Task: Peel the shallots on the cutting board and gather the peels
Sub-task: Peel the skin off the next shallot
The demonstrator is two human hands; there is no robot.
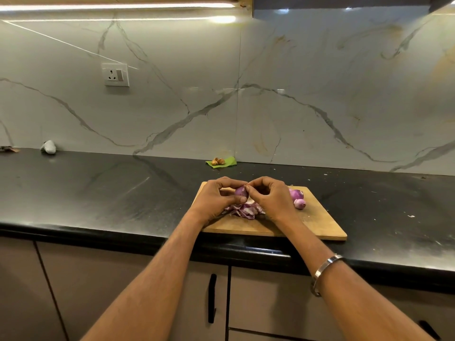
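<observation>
A wooden cutting board point(317, 225) lies on the black counter. Above it, my left hand point(216, 199) grips a purple shallot point(240, 191) with thumb and curled fingers. My right hand point(269, 198) meets it from the right, fingertips pinching at the shallot's top. Under both hands lies a heap of purple and white peels point(242, 209). Two more shallots point(298, 198) sit on the board just right of my right hand.
The black counter point(110, 188) runs left and right, its front edge close to me. A green leaf with small brown pieces point(220, 161) lies by the marble wall. A grey lump point(48, 146) sits far left. Cabinet doors are below.
</observation>
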